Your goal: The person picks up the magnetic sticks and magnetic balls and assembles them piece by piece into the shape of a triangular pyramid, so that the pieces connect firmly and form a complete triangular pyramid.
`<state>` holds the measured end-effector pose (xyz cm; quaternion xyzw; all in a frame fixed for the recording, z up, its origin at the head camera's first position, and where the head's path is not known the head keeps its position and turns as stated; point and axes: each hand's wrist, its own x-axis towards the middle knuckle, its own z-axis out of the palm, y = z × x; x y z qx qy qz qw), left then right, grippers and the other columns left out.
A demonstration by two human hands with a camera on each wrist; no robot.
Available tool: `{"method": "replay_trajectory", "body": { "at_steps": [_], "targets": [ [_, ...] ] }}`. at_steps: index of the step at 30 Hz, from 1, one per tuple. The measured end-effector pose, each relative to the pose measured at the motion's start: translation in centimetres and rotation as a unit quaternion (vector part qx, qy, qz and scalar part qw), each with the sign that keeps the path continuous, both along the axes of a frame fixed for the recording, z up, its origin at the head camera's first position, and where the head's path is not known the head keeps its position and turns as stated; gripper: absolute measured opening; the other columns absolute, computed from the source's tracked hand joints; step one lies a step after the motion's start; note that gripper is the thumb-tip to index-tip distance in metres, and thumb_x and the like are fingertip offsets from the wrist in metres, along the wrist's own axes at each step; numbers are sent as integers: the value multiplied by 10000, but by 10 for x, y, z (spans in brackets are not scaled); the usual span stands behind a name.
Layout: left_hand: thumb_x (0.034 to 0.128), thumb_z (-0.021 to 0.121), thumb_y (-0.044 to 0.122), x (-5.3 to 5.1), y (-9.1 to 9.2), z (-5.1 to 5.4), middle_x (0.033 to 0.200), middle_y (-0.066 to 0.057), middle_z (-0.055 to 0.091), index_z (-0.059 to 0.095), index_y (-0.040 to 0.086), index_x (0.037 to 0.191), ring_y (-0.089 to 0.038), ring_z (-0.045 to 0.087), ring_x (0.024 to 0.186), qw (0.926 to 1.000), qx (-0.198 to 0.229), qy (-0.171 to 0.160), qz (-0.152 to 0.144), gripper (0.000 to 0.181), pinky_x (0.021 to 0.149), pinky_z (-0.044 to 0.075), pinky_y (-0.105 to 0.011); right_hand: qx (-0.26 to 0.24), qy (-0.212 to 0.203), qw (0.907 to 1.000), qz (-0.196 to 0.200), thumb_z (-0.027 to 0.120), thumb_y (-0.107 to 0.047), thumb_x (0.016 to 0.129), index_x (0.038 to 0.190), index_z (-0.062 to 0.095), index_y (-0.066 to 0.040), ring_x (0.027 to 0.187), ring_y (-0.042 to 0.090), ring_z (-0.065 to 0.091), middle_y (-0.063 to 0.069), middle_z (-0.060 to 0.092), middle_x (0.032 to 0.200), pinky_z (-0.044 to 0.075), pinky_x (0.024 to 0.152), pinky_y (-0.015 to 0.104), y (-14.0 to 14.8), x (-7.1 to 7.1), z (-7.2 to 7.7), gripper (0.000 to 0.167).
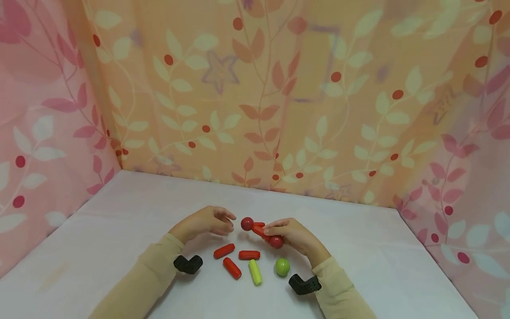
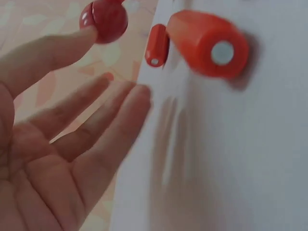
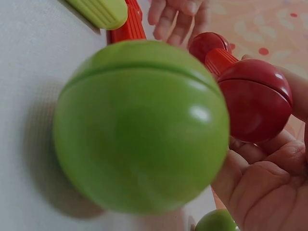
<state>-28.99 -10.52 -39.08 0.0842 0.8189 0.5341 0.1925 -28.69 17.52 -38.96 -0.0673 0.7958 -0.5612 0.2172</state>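
My right hand (image 1: pixel 296 237) pinches a red rod (image 1: pixel 260 232) between thumb and fingers, with one red ball (image 1: pixel 247 223) at its far left end and another red ball (image 1: pixel 276 242) at its near right end. A second red piece (image 1: pixel 259 224) shows just behind the rod; whether it is joined on is unclear. My left hand (image 1: pixel 209 221) hovers left of the far ball, fingers loosely bent and holding nothing. In the left wrist view, the left thumb overlaps the edge of a red ball (image 2: pixel 109 20); contact cannot be told.
Three red rods (image 1: pixel 232 268) lie on the white table (image 1: pixel 99 230) below the hands, beside a yellow-green rod (image 1: pixel 255 272) and a green ball (image 1: pixel 282 267). Another green round piece (image 3: pixel 216 221) shows low in the right wrist view. Patterned curtains (image 1: pixel 255 88) surround the table's back and sides.
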Motion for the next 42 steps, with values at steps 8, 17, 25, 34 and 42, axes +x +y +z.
{"method": "replay_trajectory", "body": {
  "at_steps": [8, 17, 25, 34, 42],
  "targets": [
    [852, 761, 189, 6, -9, 4, 980, 2, 721, 740, 115, 1074, -166, 674, 843, 9956, -798, -112, -485, 235, 853, 574, -334, -36, 43, 10000, 35, 700, -241, 908, 1139, 728, -18, 891, 167, 630, 20, 730, 943, 521, 758, 234, 0, 3, 0, 323],
    [834, 786, 167, 8, -9, 3, 876, 2, 716, 748, 109, 971, -156, 665, 773, 9920, -1116, -300, -501, 154, 783, 563, -294, -135, -75, 9999, 37, 700, -238, 912, 1142, 728, -15, 879, 155, 642, 10, 736, 926, 527, 760, 223, -1, 1, -3, 322],
    [821, 790, 130, 10, -7, 5, 888, -5, 726, 757, 96, 958, -151, 673, 780, 9911, -1191, -300, -519, 145, 797, 584, -302, -145, -18, 9999, 16, 698, -255, 917, 1152, 725, -18, 889, 154, 640, 16, 740, 953, 535, 764, 227, -1, 3, -1, 335],
    [805, 806, 127, 13, -3, 4, 838, -16, 708, 753, 109, 900, -158, 639, 739, 9882, -1386, -277, -595, 110, 716, 550, -265, -215, -120, 9997, 34, 714, -283, 905, 1149, 733, -41, 932, 173, 629, 9, 733, 963, 530, 790, 234, -2, 2, -2, 345],
    [788, 829, 140, 19, 7, 4, 743, -29, 695, 752, 109, 830, -169, 620, 698, 9848, -1699, -173, -304, 93, 677, 514, -261, -260, -130, 9995, 92, 697, -266, 919, 1168, 722, -36, 920, 162, 628, 11, 749, 953, 527, 787, 234, -1, 4, -2, 340]
  ]
}}
